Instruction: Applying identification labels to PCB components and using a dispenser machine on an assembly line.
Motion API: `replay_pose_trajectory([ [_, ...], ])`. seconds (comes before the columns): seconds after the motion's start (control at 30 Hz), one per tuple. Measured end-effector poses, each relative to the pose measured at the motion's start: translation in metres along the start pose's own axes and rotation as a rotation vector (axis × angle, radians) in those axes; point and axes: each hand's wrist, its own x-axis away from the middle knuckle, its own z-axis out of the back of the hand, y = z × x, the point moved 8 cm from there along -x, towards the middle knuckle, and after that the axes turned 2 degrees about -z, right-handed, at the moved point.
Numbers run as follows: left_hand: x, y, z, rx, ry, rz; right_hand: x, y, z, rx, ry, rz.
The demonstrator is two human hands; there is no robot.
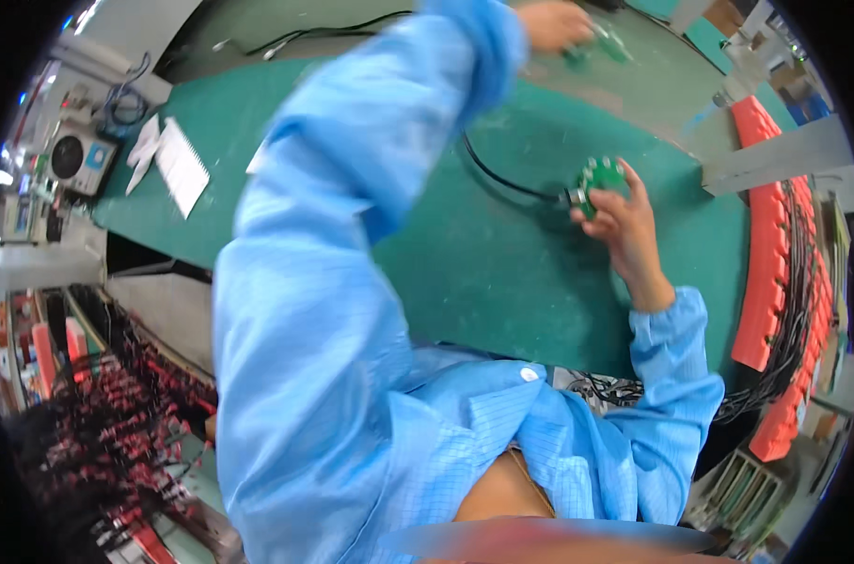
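My right hand (624,226) is closed round the edge of a small round green circuit board (600,180), fingers and thumb gripping it above the green table. A black cable (502,179) runs from a metal connector at the board's left side and passes behind my left sleeve. My left arm reaches far across the table to the top of the view. Out there, my left hand (557,26) has its fingers closed on another green circuit board (604,45), smeared by motion.
On the green mat (502,282) at the left lie a white notepad (181,167) and a white glove (143,152), near a boxy device with a round dial (74,155). Red-orange slotted racks (764,273) with black cables line the right side. Red-and-black cables (117,423) crowd the lower left.
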Motion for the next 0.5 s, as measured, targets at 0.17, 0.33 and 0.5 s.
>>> replay_pose_trajectory([
  [0.17, 0.028, 0.019, -0.143, 0.057, -0.275, 0.152, 0.051, 0.018, 0.042, 0.5, 0.008, -0.116],
  [0.33, 0.062, 0.039, -0.15, -0.312, -0.091, 0.058, 0.074, -0.006, 0.054, 0.933, 0.024, 0.08],
  [0.5, 0.096, 0.091, -0.116, -0.819, -0.039, -0.219, 0.102, -0.004, 0.031, 1.632, -0.152, 0.529],
])
